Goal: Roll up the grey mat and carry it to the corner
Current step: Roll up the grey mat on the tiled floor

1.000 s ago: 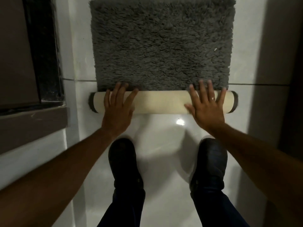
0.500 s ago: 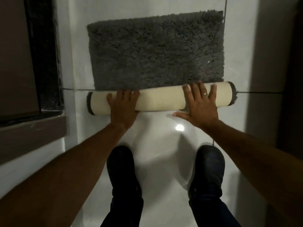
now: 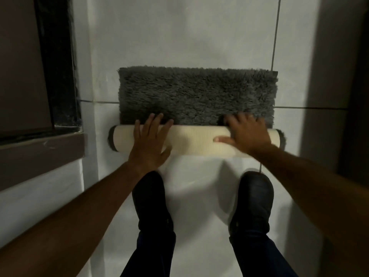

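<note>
The grey shaggy mat [image 3: 196, 92] lies on the white tiled floor, its near part wound into a roll [image 3: 193, 141] that shows the cream ribbed backing. A short flat stretch of pile remains beyond the roll. My left hand [image 3: 149, 140] lies flat on the left part of the roll, fingers spread and reaching onto the pile. My right hand [image 3: 246, 134] presses on the right part of the roll, fingers over its far side, thumb pointing left. Neither hand grips the roll.
My two black shoes [image 3: 151, 198] [image 3: 252, 200] stand just behind the roll. A dark door frame [image 3: 58, 62] and a brown ledge [image 3: 42, 148] are at the left. A shadowed wall [image 3: 337, 76] bounds the right side. White floor tiles [image 3: 179, 33] stretch beyond the mat.
The roll has travelled away from me and grown thicker, and the flat part of the mat has become much shorter. Both hands moved forward with it.
</note>
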Available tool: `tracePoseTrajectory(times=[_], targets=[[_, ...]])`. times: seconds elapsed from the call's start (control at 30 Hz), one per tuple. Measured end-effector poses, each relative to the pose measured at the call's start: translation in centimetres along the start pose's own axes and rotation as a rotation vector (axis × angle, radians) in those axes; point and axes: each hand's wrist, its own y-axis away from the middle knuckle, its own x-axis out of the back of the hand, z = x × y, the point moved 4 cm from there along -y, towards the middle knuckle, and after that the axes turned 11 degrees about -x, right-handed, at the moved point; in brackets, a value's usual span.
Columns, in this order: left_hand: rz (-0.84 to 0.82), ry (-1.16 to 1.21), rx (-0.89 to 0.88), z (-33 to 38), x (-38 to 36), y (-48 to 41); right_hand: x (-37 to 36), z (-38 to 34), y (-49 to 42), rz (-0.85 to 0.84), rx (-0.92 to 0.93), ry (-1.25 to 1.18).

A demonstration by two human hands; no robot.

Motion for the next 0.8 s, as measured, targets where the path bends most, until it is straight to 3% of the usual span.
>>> tracePoseTrajectory(times=[0.07, 0.13, 0.2, 0.3, 0.4, 0.57, 0.8], targets=[[0.053, -0.046, -0.084, 0.8, 0.1, 0.4, 1.6, 1.0, -2.4, 0.072, -0.15, -0.098], [-0.107, -0.119, -0.067, 0.9, -0.4, -0.3, 2.9, 0.4, -3.5, 0.121, -0.195, -0.148], [-0.206, -0.17, -0.002, 0.2, -0.3, -2.3, 3.6, -0.6, -3.1, 0.171, -0.173, -0.18], [-0.194, -0.182, 0.053, -1.7, 1.4, -6.5, 3.3, -1.6, -0.8, 0.221, -0.074, -0.151], [-0.224, -0.169, 0.088, -3.0, 3.1, -8.6, 2.5, -1.2, -0.3, 0.153, -0.006, -0.048], [-0.119, -0.138, 0.063, -2.1, 2.7, -7.2, 2.7, -1.4, -0.7, 0.117, 0.0, 0.028], [-0.432, 0.017, 0.091, 0.5, -1.0, -1.7, -0.3, -1.3, 4.0, -0.035, 0.15, 0.018]])
